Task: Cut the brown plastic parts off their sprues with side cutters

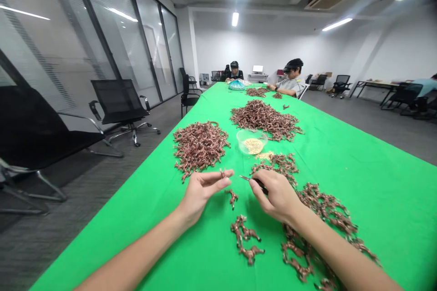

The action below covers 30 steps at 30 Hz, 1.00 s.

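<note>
My left hand point(201, 189) hovers over the green table point(358, 177), thumb and fingers pinched on a small brown piece point(223, 173). My right hand point(276, 194) is closed around a thin metal tool point(248, 178), perhaps tweezers, whose tip points left toward the left hand. A loose brown piece point(232, 197) lies between the hands. A few more brown pieces point(244, 236) lie nearer me. A strip of the same pieces point(324, 211) runs under my right forearm.
Two big heaps of brown pieces point(200, 145) point(264, 118) lie further up the table, with a clear bowl of pale bits point(251, 142) between them. Two people sit at the far end point(290, 82). Black chairs point(118, 104) stand left of the table.
</note>
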Available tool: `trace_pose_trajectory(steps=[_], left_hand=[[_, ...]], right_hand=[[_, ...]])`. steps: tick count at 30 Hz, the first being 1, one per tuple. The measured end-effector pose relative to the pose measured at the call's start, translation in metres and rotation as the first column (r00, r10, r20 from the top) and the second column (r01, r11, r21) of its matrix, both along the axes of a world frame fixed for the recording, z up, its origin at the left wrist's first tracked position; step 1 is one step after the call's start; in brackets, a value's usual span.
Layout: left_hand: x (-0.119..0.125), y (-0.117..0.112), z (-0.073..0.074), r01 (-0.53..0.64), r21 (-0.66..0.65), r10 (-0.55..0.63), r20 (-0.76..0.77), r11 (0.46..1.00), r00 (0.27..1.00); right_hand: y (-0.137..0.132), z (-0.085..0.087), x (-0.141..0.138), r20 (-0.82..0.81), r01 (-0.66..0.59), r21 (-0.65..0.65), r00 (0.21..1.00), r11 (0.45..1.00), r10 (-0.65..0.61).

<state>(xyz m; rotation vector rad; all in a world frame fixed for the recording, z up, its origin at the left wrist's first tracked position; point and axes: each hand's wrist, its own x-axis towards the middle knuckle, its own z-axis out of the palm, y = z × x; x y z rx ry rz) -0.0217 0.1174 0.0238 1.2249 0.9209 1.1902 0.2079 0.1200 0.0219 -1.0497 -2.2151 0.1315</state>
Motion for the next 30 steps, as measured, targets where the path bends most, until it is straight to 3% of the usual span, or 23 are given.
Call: trace_pose_trajectory(steps=[12,21,30], left_hand=[[0.0026,-0.0036,0.0008,0.138,0.029,-0.137,-0.026,0.990,0.990],[0.0027,-0.0046,-0.0012,0.149,0.067,-0.146,-0.039,0.987,0.988],[0.0058,-0.0078,0.0060,0.176,0.037,-0.174,-0.032,0.984,0.984]], right_hand=[[-0.0062,0.0038,0.0019,-0.017,-0.098,0.167,0.995,0.981,0.102],[-0.0067,-0.0003,-0.0022,0.043,-0.130,0.222,0.991,0.966,0.123],[-0.0085,0.0013,-0.0046,0.052,-0.139,0.228,0.990,0.964,0.130]])
